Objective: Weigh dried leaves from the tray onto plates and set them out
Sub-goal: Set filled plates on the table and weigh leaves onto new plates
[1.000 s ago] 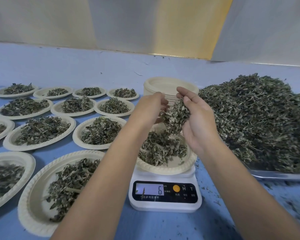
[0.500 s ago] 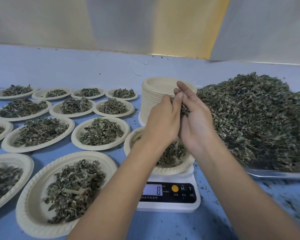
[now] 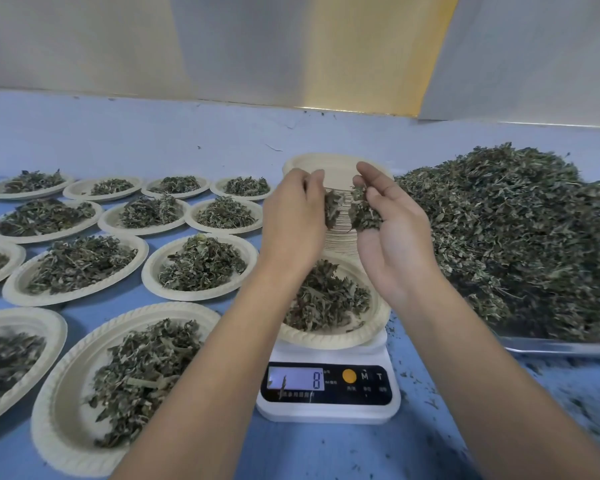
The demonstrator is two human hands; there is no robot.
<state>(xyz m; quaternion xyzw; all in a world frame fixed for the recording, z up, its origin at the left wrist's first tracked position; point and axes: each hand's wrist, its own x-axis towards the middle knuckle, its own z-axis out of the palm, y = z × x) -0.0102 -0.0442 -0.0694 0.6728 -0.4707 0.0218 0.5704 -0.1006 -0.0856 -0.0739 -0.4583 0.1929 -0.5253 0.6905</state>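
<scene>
Pinching a few dried leaves (image 3: pixel 331 207) above the plate (image 3: pixel 326 341) on the scale (image 3: pixel 326 410), the left hand (image 3: pixel 291 220) feeds them down; the right hand (image 3: pixel 395 244) cups a clump. They are likely light, brittle and loose: take small fingertip pinches.

Scale (image 3: pixel 328 393) front centre; plate (image 3: pixel 326 341) with leaves (image 3: pixel 326 299) on scale. Plate stack (image 3: pixel 336 168) directly behind scale. Tray (image 3: pixel 561 349) with leaf heap (image 3: pixel 516 237) right of scale. Filled plates (image 3: pixel 149 268) in rows left.
</scene>
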